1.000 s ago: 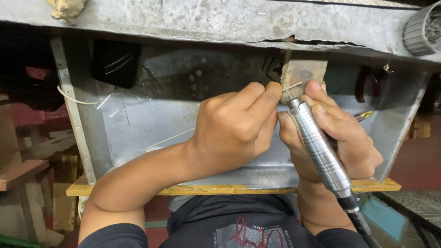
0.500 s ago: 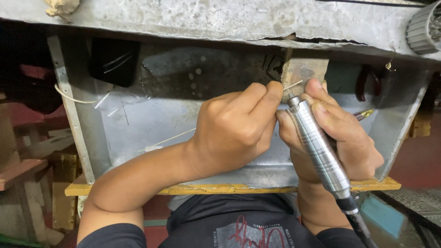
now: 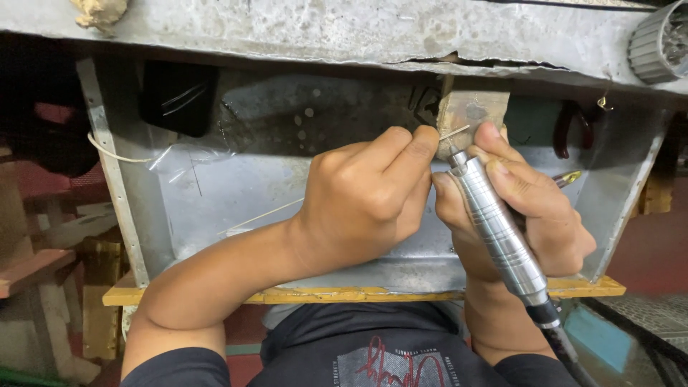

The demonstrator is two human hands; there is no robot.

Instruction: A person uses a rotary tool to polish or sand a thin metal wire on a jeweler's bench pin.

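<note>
Head view, left hand: the left hand [image 3: 365, 201] sits just left of centre, fingers curled tight, forefinger and thumb pinched shut on a thin pale wire [image 3: 454, 132]
Head view, wire: a slim, straight, light-coloured sliver, only a short end showing past the fingertip, pointing toward 2 o'clock; its full length is hidden in the grip
Head view, right hand: the right hand [image 3: 527, 208] lies at 3 o'clock of the left one, touching it, closed around a rotary handpiece [image 3: 494, 226] held like a pen
Head view, handpiece: a ribbed, polished silver cylinder running from 11 o'clock down to 5 o'clock, ending in a black collar and a dark flexible shaft [image 3: 570, 351] that leaves the frame at the bottom; its fine tip meets the wire just under the bench pin
Head view, bench pin: a worn wooden bench pin [image 3: 473, 107] juts from the bench edge at 12 o'clock of the hands, the wire resting against it
Head view, tray: a grey sheet-metal catch tray [image 3: 215, 208] spreads beneath the hands, with a yellow wooden strip [image 3: 344, 294] along its near edge
Head view, bench top: a rough grey slab [image 3: 322, 29] crosses the top
Head view, pliers: red-handled pliers [image 3: 566, 125] hang at 2 o'clock
</note>
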